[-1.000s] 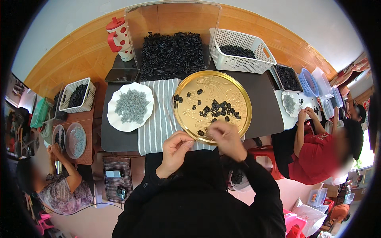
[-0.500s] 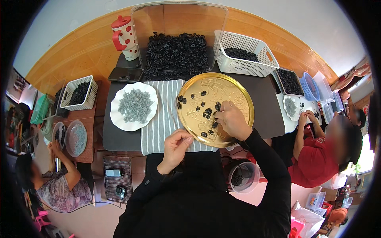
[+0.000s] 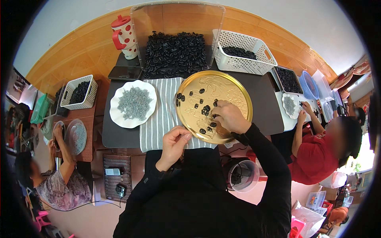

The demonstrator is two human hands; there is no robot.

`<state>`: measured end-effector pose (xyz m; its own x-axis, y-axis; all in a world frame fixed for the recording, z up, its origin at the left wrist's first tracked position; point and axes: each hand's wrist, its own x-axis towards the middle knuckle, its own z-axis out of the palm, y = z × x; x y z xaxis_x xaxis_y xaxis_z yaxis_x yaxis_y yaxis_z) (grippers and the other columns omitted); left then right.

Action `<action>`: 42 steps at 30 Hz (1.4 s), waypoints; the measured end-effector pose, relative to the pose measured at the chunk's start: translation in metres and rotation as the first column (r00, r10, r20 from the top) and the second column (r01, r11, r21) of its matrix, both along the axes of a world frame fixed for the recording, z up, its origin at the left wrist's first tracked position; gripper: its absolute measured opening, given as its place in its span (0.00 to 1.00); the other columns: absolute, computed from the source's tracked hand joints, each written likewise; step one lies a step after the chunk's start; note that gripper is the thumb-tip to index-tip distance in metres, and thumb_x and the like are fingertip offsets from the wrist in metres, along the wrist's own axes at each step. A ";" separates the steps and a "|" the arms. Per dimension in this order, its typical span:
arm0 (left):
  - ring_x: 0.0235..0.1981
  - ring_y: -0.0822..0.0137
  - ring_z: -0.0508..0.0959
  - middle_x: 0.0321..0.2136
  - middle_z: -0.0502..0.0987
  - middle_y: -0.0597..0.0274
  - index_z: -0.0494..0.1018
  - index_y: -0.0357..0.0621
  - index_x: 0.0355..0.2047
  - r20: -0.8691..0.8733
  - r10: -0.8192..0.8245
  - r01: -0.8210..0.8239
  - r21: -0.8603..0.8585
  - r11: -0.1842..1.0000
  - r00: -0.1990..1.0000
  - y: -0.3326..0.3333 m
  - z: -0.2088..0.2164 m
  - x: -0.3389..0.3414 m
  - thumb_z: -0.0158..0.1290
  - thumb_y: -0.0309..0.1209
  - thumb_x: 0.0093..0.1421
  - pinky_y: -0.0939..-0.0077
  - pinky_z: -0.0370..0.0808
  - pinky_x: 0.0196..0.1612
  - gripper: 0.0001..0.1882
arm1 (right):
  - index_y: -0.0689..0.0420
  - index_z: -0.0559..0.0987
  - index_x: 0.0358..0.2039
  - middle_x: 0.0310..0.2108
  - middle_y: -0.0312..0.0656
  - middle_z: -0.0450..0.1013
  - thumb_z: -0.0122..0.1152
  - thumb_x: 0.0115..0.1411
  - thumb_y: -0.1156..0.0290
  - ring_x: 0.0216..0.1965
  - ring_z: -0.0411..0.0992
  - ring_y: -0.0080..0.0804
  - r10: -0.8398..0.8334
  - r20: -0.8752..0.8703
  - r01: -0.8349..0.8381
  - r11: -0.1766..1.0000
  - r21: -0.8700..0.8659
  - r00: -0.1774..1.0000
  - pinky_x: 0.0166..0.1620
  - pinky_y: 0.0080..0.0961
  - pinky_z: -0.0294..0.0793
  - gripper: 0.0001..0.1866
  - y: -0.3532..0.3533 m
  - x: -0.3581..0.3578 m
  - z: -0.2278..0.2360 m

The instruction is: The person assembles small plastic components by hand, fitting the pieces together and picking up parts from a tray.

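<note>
Two bare hands work near the middle of the frame: the left hand (image 3: 174, 143) sits by the lower left edge of the gold tray (image 3: 234, 88), its thumb and first finger pressed together, and any bit between them is too small to see. Over the right part of the tray, the right hand (image 3: 231, 118) bends down with curled fingers at the small black pieces (image 3: 206, 108), but one cannot tell if it pinches one. Those pieces lie loose on the tray, mostly in its middle and lower left. They look very light and stiff, like hard plastic, and not easy to break. Their shiny sides may slip a little, and on the smooth tray they could slide away, so a good hold would be by the two long sides, with thumb and finger tips. One second ago the right hand was a blur at the tray's lower edge, close to the left hand; now it is farther up, among the pieces. Its back now covers the spot where a bunch showed then. Over that time, the left hand has stayed in nearly the same place.
</note>
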<state>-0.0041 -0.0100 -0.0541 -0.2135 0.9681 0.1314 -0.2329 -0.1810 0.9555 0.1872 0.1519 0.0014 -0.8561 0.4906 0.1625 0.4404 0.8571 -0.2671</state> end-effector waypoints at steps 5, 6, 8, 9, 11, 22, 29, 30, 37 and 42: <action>0.27 0.80 0.68 0.29 0.71 0.67 0.75 0.34 0.32 -0.030 0.027 -0.027 0.017 1.000 0.999 0.000 -0.002 0.001 0.52 0.19 0.59 0.86 0.65 0.31 0.02 | 0.61 0.75 0.25 0.30 0.48 0.70 0.62 0.45 0.73 0.33 0.72 0.47 -0.102 0.054 0.103 0.994 -0.031 0.993 0.35 0.38 0.72 0.08 0.000 -0.003 -0.008; 0.27 0.80 0.68 0.29 0.71 0.67 0.75 0.34 0.32 -0.031 0.028 -0.027 0.016 0.999 0.999 0.000 -0.002 0.001 0.52 0.19 0.59 0.86 0.65 0.31 0.02 | 0.61 0.75 0.25 0.30 0.48 0.70 0.62 0.45 0.73 0.33 0.72 0.47 -0.101 0.052 0.102 0.994 -0.032 0.994 0.35 0.38 0.72 0.08 0.000 -0.003 -0.008; 0.26 0.79 0.69 0.28 0.72 0.67 0.75 0.34 0.32 0.003 0.017 -0.017 0.002 1.000 1.000 0.000 0.000 0.001 0.53 0.20 0.59 0.86 0.66 0.30 0.02 | 0.61 0.74 0.27 0.27 0.49 0.71 0.62 0.44 0.75 0.31 0.73 0.48 -0.057 -0.015 0.056 0.997 -0.049 0.998 0.34 0.39 0.72 0.09 0.002 -0.003 -0.004; 0.26 0.79 0.69 0.28 0.72 0.67 0.75 0.34 0.32 0.002 0.021 -0.021 0.002 1.000 1.000 0.000 0.000 0.000 0.53 0.20 0.59 0.86 0.66 0.30 0.02 | 0.61 0.74 0.27 0.27 0.49 0.71 0.62 0.44 0.75 0.31 0.73 0.48 -0.053 -0.015 0.052 0.997 -0.049 0.998 0.34 0.39 0.72 0.09 0.000 -0.002 -0.001; 0.25 0.79 0.70 0.27 0.74 0.66 0.76 0.35 0.32 0.108 0.026 -0.021 -0.048 0.999 0.994 0.000 0.000 -0.001 0.54 0.22 0.59 0.86 0.67 0.29 0.03 | 0.61 0.72 0.26 0.24 0.48 0.72 0.61 0.45 0.78 0.27 0.73 0.46 -0.052 -0.207 -0.006 0.963 -0.270 0.977 0.31 0.35 0.71 0.07 -0.013 -0.002 0.007; 0.26 0.77 0.74 0.25 0.77 0.64 0.75 0.36 0.35 0.532 -0.107 0.183 -0.092 0.979 0.840 -0.007 0.037 0.016 0.52 0.27 0.62 0.86 0.68 0.29 0.06 | 0.64 0.75 0.32 0.26 0.35 0.70 0.56 0.53 0.84 0.28 0.68 0.18 -0.395 -0.628 -0.261 0.667 -0.698 0.670 0.33 0.15 0.66 0.06 -0.102 -0.026 0.005; 0.27 0.76 0.74 0.26 0.76 0.63 0.75 0.36 0.35 0.577 -0.128 0.221 -0.093 0.971 0.807 -0.009 0.035 0.016 0.51 0.27 0.63 0.85 0.68 0.29 0.06 | 0.61 0.67 0.38 0.28 0.33 0.70 0.54 0.55 0.85 0.29 0.64 0.13 -0.528 -0.600 -0.326 0.523 -0.788 0.602 0.33 0.13 0.63 0.12 -0.112 -0.029 -0.002; 0.27 0.76 0.74 0.26 0.77 0.63 0.75 0.36 0.35 0.581 -0.123 0.221 -0.101 0.970 0.805 -0.009 0.035 0.017 0.51 0.27 0.63 0.85 0.69 0.29 0.06 | 0.61 0.67 0.38 0.28 0.33 0.70 0.54 0.55 0.85 0.29 0.64 0.13 -0.530 -0.598 -0.325 0.521 -0.789 0.601 0.33 0.13 0.63 0.12 -0.112 -0.028 -0.004; 0.27 0.76 0.74 0.27 0.77 0.63 0.75 0.36 0.35 0.550 -0.133 0.227 -0.106 0.968 0.824 -0.008 0.032 0.016 0.52 0.26 0.62 0.85 0.68 0.28 0.06 | 0.59 0.67 0.39 0.26 0.30 0.69 0.55 0.54 0.84 0.28 0.63 0.13 -0.506 -0.575 -0.301 0.523 -0.797 0.643 0.31 0.12 0.59 0.13 -0.109 -0.026 0.000; 0.27 0.78 0.73 0.28 0.76 0.64 0.75 0.36 0.34 0.400 -0.143 0.184 -0.065 0.981 0.905 -0.010 0.033 0.015 0.52 0.23 0.61 0.86 0.68 0.29 0.04 | 0.59 0.67 0.38 0.24 0.31 0.67 0.56 0.52 0.84 0.26 0.63 0.15 -0.473 -0.547 -0.240 0.564 -0.790 0.691 0.30 0.14 0.60 0.14 -0.111 -0.024 0.000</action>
<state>0.0105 -0.0200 -0.0216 -0.0657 0.9974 -0.0281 -0.6101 -0.0178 0.7921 0.1628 0.0414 0.0017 -0.5978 0.7917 0.1259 -0.0835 0.0948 -0.9920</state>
